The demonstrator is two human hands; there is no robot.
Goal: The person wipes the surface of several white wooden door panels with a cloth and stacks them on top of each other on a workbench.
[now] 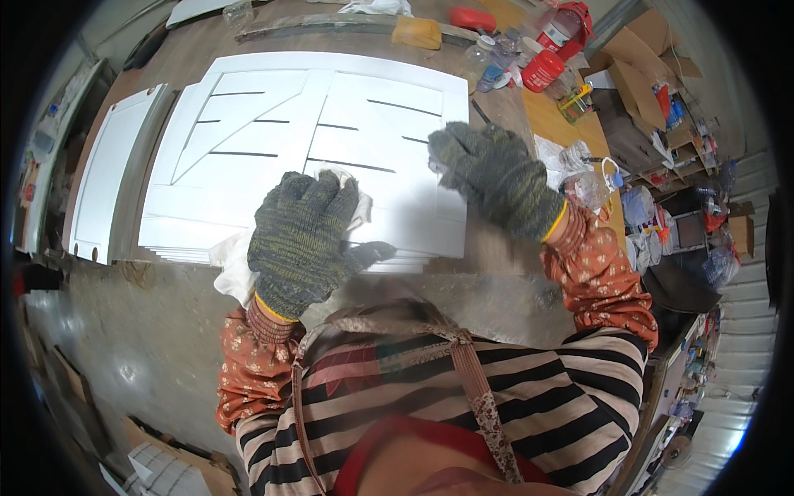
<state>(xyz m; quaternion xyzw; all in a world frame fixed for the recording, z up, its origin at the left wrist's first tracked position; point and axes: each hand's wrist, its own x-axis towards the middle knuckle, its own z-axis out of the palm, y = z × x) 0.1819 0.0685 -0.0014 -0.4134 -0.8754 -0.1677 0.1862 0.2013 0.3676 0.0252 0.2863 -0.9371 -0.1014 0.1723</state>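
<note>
My left hand, in a dark grey-green knit glove, lies over a crumpled white cloth near the front edge of a stack of white panels. The cloth shows past its fingertips and beside its wrist, and the thumb sticks out to the right. My right hand, gloved alike, is at the top panel's right edge with its fingers curled together. Something small and pale shows at those fingertips, too blurred to name. Diagonal lines and several dark slots mark the top panel.
Another white panel lies to the left. Along the table's far right stand plastic bottles, a red-lidded jar and a jar with a yellow handle. A yellow block lies at the back. Cardboard boxes crowd the right.
</note>
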